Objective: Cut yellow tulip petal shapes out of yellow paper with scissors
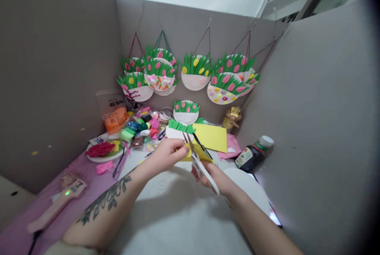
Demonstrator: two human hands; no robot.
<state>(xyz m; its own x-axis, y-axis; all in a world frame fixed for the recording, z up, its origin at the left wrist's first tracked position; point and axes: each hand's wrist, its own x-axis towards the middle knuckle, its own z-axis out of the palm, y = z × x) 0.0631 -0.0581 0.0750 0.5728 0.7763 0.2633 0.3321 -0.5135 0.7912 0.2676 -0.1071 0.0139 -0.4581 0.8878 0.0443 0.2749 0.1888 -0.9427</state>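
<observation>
My left hand (175,153) pinches a small yellow paper piece (189,151) between thumb and fingers. In my right hand (212,176) is a pair of scissors (204,172) with white handles, its blades apart and pointing up beside the yellow piece. A larger strip of yellow paper (203,153) shows behind the blades, near my right fingers; what holds it is partly hidden. A dark pen-like stick (202,144) slants just beyond the scissors. Past my hands lies a white half plate with green paper grass (181,128).
A yellow sheet (212,136) and a pink sheet (231,146) lie behind. Right are a dark bottle (254,154) and a white disc (246,186). Left are clay packets (136,128), red yarn (101,149) and a glue gun (57,207). Decorated half plates (196,81) hang on the back wall.
</observation>
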